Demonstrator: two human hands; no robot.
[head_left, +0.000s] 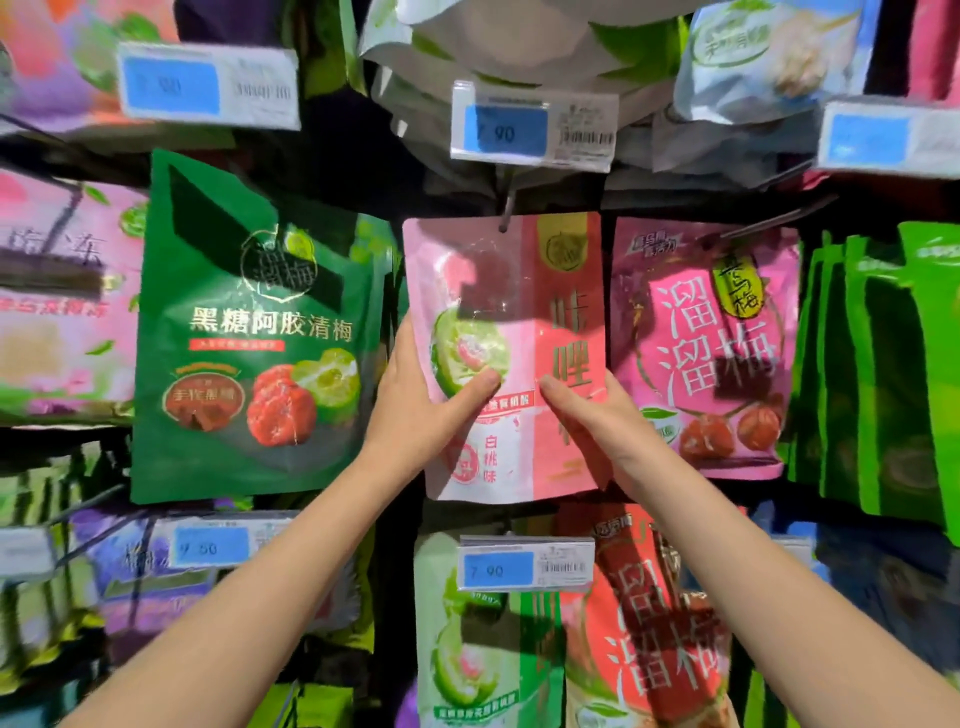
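A pink snack pouch (506, 291) with a green fruit picture hangs from a metal peg hook (508, 205) at the middle of a shop display. My left hand (415, 410) grips its left edge, thumb across the front and fingers behind. My right hand (597, 421) holds its right edge the same way, thumb on the front. The pouch's hang hole sits at the hook's tip.
A large green pouch (260, 332) hangs to the left, a magenta pouch (706, 343) to the right, and green packs (883, 364) beyond that. Price tags (535, 127) (524, 564) jut out above and below. More pouches hang in the rows above and below.
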